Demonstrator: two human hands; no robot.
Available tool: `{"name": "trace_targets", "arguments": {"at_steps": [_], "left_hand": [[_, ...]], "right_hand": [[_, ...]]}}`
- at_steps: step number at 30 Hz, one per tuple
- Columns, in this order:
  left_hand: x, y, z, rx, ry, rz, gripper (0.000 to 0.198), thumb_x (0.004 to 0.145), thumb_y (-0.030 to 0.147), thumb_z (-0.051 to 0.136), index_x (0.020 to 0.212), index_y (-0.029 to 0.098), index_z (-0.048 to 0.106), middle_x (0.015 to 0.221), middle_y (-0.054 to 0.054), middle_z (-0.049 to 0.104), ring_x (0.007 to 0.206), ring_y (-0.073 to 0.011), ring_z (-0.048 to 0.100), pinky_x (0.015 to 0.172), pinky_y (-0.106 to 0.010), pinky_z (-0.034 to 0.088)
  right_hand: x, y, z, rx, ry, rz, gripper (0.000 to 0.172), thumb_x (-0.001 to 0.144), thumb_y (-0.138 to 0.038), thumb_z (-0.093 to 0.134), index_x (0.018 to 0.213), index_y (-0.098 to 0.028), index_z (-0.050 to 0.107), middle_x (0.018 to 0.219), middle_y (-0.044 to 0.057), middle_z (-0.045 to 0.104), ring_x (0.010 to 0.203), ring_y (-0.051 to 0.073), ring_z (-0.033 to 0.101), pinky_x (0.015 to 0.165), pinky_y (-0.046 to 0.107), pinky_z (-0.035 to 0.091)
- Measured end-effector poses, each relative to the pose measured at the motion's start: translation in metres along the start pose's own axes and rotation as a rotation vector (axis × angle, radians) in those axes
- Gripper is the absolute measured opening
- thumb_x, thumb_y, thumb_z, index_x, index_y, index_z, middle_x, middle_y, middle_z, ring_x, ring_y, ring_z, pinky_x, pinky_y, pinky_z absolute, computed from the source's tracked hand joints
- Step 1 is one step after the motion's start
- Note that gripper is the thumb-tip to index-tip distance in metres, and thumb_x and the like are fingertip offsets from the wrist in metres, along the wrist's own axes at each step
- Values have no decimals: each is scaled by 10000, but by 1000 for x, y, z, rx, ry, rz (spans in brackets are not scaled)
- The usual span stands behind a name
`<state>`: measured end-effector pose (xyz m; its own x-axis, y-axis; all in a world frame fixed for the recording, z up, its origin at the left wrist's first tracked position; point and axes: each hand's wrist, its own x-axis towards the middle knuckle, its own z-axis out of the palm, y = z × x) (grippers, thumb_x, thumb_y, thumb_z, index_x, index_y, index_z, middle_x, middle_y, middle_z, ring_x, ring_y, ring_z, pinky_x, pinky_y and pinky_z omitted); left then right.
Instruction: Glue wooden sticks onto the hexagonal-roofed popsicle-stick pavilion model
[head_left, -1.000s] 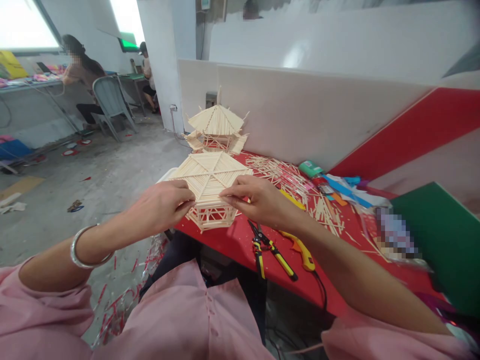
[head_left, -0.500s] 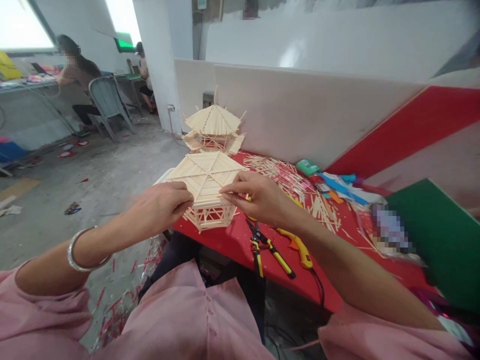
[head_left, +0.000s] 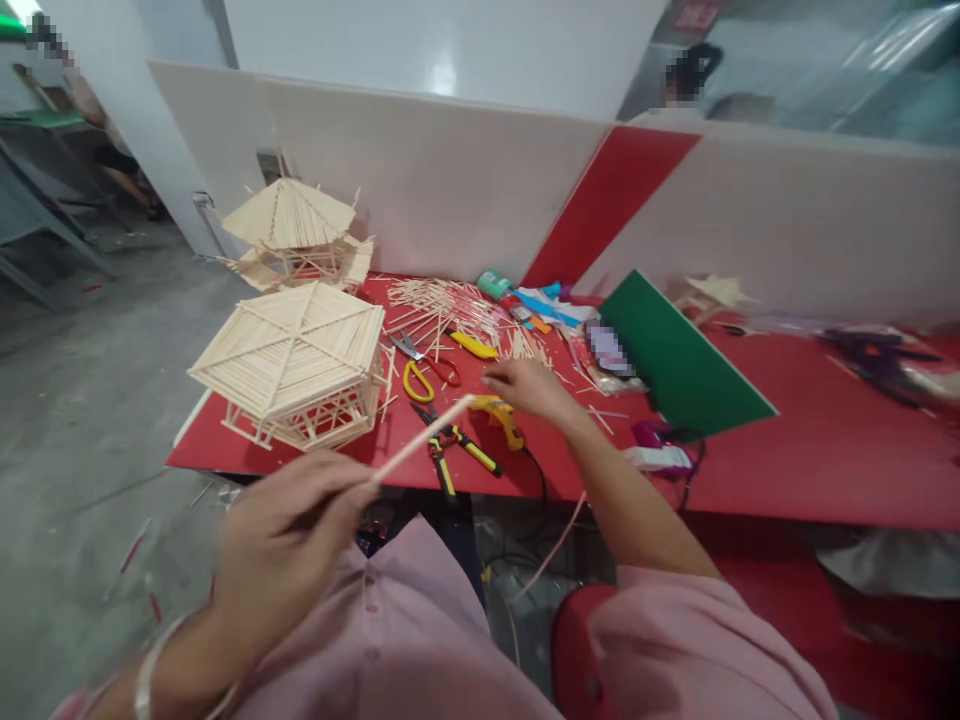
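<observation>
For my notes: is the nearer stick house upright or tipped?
Upright: the stick house stands on its base on the red table, roof on top.

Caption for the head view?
Left hand holds a thin stick; right hand hovers by the yellow glue gun, beside a stick pavilion.

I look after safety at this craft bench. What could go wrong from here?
1. The right hand is right beside the yellow glue gun; if its tip is hot, a finger could get burned.
2. The stick house stands close to the red table's front edge; a knock from an arm might send it off.
3. The thin stick pinched in the left hand could snap if it hits the pliers.
</observation>
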<state>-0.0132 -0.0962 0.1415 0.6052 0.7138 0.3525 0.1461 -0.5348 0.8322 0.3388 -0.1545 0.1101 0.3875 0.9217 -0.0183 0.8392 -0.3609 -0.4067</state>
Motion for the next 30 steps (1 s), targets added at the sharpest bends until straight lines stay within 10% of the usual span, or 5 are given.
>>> {"name": "trace_targets", "arguments": {"at_steps": [8, 13, 20, 26, 30], "left_hand": [[38, -46, 144, -884, 4, -708, 496, 492, 526, 867, 702, 132, 650, 499, 45, 551, 372, -35, 409, 343, -153, 252], [48, -63, 155, -844, 44, -694, 474, 513, 517, 854, 700, 136, 641, 489, 51, 540, 382, -39, 429, 362, -156, 286], [47, -63, 155, -816, 93, -690, 461, 537, 520, 835, 694, 133, 640, 496, 36, 559, 381, -42, 430, 357, -155, 285], [49, -66, 155, -760, 94, -669, 432, 582, 526, 802, 680, 144, 625, 459, 50, 531, 374, -42, 412, 372, -157, 300], [52, -67, 155, -695, 62, -633, 398, 630, 515, 772, 685, 147, 632, 469, 45, 539, 397, -50, 429, 399, -163, 320]], "right_hand": [[-70, -16, 87, -52, -80, 15, 724, 767, -603, 653, 1319, -138, 588, 1272, 182, 627, 1148, 325, 567, 938, 419, 452], [-80, -38, 112, -52, -150, 138, 1009, 627, -420, 768, 1480, -65, 364, 1337, 278, 510, 1226, 429, 459, 972, 531, 399], [-83, -6, 94, 254, -239, 184, 635, 659, -318, 595, 1269, -144, 572, 1115, 135, 649, 1036, 300, 601, 872, 412, 478], [-137, -1, 92, 1728, -448, 302, 458, 668, -463, 491, 1016, -199, 626, 1074, 133, 682, 1040, 279, 641, 878, 450, 502], [-160, -21, 102, 1596, -494, 428, 605, 515, -216, 556, 1117, -197, 609, 1110, 117, 672, 1054, 280, 640, 941, 471, 487]]}}
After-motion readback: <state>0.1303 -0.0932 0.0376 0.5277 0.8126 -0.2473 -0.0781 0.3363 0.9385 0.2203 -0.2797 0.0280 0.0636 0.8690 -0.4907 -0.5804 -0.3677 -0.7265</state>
